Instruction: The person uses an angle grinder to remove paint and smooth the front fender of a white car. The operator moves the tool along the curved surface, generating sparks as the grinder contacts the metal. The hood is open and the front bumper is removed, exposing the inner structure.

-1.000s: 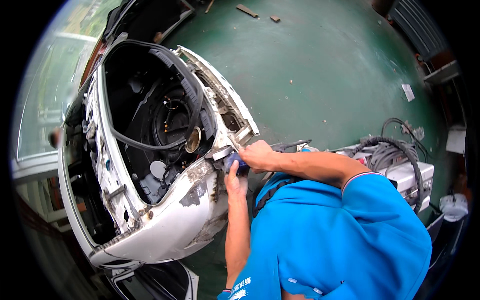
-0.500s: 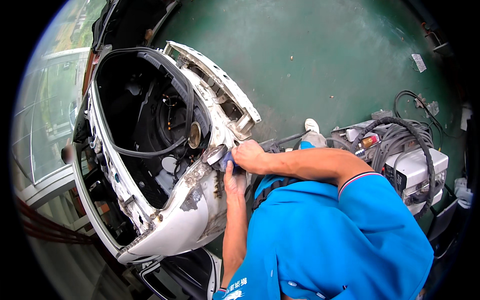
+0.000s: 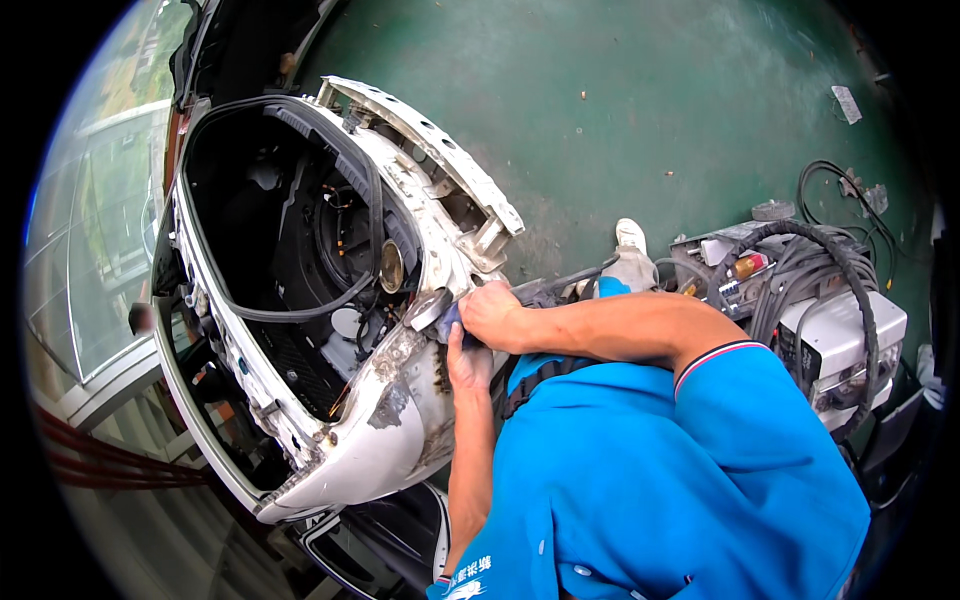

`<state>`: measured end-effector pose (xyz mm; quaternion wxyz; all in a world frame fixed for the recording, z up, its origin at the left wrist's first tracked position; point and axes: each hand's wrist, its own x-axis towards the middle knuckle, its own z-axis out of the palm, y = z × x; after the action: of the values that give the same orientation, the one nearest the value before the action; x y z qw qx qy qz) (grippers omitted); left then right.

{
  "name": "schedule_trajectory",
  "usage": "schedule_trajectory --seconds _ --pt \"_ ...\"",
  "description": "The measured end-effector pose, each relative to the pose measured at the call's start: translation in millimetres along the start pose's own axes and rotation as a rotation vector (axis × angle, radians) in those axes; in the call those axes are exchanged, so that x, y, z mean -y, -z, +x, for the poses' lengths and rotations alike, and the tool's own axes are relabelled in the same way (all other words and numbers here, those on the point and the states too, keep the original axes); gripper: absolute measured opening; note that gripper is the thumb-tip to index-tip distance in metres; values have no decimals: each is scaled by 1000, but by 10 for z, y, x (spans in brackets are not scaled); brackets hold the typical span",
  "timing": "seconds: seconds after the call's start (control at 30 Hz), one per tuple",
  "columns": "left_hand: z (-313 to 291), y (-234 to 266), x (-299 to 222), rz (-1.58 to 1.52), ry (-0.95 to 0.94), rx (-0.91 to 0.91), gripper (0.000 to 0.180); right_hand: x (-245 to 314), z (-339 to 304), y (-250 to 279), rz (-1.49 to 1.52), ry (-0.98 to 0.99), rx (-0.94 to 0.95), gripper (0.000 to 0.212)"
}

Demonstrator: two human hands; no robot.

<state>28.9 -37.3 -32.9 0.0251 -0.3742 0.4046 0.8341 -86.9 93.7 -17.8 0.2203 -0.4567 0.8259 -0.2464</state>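
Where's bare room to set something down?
Mostly bare: the green floor between the white car body and the pale scrap at right, bar small bits. Crowded: the body's corner, where left hand and right hand grip a blue tool, and the heaped cables by the white machine.

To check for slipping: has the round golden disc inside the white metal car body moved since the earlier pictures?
No. Judged against the white metal car body, the round golden disc has kept its place, though the camera's view shifted.

The right arm (image 3: 610, 326) reached across inward, elbow bent, right hand (image 3: 488, 316) curled; left hand (image 3: 468, 366) was just beside it, thumb extended.
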Motion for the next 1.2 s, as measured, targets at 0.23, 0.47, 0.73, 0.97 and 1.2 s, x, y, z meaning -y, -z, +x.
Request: schedule_trajectory --seconds 0.23,0.47,0.73,0.97,1.2 --pt "-35 -14 -26 -7 10 -50 81 68 35 66 -25 -17 30 28" --pt "-85 29 -45 -32 41 -102 82 87 68 127 -58 59 114 36" --pt "-119 -68 -62 -9 28 -93 82 181 88 45 -90 -25 8 25" --pt "-149 -136 -85 -8 17 -104 80 215 113 46 -105 -23 -6 25" --pt "-63 103 -30 -131 42 -91 78 238 155 6 -98 -50 -29 24"
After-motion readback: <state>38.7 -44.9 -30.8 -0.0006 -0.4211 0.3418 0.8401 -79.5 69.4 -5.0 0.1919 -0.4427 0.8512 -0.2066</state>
